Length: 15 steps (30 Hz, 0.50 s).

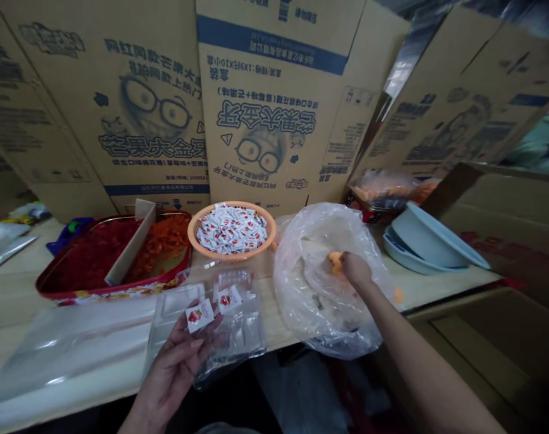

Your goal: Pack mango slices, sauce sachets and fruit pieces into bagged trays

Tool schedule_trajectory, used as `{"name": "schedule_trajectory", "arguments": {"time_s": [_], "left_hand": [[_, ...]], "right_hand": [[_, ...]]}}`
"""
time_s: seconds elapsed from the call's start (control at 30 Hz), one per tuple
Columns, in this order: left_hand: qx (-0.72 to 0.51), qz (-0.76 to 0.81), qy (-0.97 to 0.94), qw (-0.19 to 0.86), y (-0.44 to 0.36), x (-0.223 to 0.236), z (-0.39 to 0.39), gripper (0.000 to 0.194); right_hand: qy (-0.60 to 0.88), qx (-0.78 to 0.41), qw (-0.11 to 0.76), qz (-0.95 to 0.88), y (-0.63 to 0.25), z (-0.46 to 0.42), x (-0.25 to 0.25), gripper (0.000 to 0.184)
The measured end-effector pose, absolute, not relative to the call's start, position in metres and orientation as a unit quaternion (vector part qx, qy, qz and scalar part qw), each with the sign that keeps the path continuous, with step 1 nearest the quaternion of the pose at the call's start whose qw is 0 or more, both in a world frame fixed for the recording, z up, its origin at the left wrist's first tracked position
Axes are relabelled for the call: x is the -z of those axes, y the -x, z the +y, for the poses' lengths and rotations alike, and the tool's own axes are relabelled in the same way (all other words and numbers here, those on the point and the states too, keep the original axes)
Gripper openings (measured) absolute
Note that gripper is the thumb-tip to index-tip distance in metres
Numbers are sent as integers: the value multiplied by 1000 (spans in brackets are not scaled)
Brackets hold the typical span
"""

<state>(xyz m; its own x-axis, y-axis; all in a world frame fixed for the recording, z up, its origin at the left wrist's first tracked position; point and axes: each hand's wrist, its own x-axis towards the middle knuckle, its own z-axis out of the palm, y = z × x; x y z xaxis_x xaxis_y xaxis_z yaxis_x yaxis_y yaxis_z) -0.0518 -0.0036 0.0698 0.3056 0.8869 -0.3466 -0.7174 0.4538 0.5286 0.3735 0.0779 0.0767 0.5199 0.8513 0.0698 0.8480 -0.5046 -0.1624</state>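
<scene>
My left hand is closed on a clear plastic tray at the table's front edge. Two small white sachets with a red print lie at the tray, one sachet by my fingertips and another sachet just to the right. My right hand reaches into a large clear plastic bag, fingers pinched on orange pieces. The exact kind of these pieces is too blurred to tell. Behind the tray, an orange basket holds many similar sachets.
A red-rimmed tray with red and orange pieces, split by a cardboard divider, stands left. Clear plastic sheets lie before it. Pale blue basins sit at right. Printed cardboard boxes wall the back; an open carton is far right.
</scene>
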Motion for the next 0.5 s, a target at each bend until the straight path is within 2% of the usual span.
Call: {"name": "schedule_trajectory", "arguments": {"time_s": [0.1,0.27,0.4,0.5], "left_hand": [[-486,289,-141,813,41,-69,-4,43],[-448,283,-163,832,22,-68,-5,46],[-418,264,-178,851,6,-67,-3,53],[-394,253,-193,862,-5,-65,0,56]], "right_hand": [[876,-47,62,-477,-398,88,-69,17],[856,-138,70,-493,-414,100,-57,21],[843,-138,136,-501,-414,97,-51,4],[830,-115,208,-504,-409,88,-51,4]]}}
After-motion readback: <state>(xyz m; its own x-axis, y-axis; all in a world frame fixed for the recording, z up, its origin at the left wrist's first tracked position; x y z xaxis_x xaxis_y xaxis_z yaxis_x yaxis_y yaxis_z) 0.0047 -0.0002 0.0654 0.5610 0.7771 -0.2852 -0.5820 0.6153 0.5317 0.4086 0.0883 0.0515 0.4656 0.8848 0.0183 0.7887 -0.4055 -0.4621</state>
